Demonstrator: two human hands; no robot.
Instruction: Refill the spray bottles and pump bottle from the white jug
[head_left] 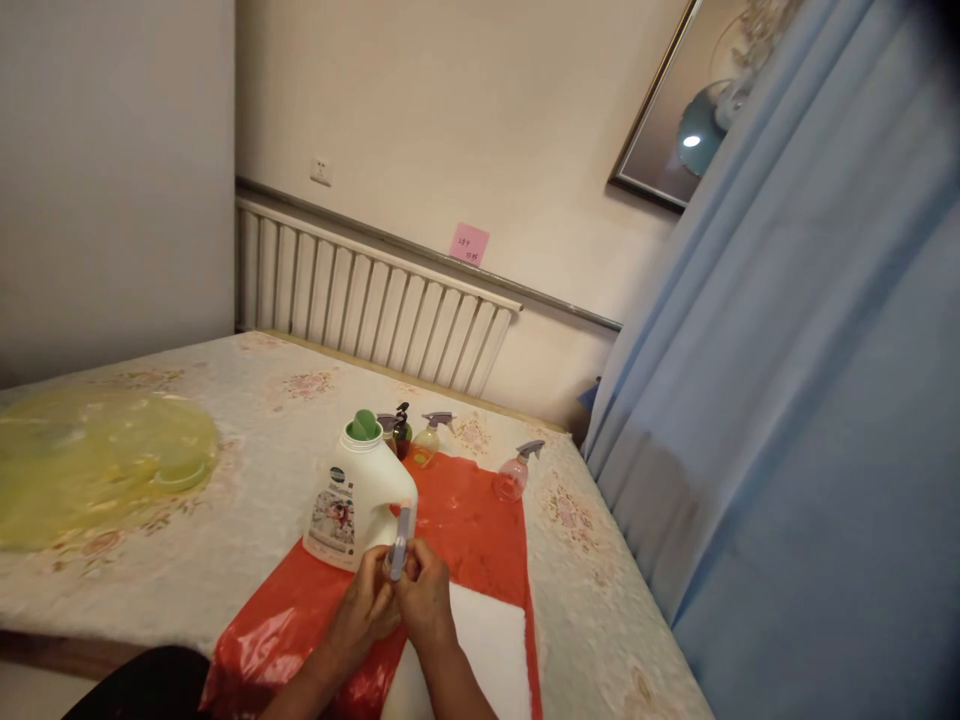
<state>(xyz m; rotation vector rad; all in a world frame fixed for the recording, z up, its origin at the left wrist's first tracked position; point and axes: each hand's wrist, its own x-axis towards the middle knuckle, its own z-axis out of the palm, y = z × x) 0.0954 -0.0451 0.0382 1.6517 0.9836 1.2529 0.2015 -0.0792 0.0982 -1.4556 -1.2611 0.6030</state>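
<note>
Spray head (401, 540), small and bluish, pinched upright between left hand (367, 600) and right hand (427, 595), fingers of both closed on it, over red plastic sheet (465, 520) near table's front edge. White detergent jug (358, 495) with green cap just behind, touching distance. Open sheet to right, white pad (487, 640) beside right wrist. Four bottles further back: dark pump bottle (403, 430), brownish one (388, 432), yellowish sprayer (429, 440), pink sprayer (514, 475). Yellow bag (97, 460) far left. Blue curtain (787, 400) hemming right side.
</note>
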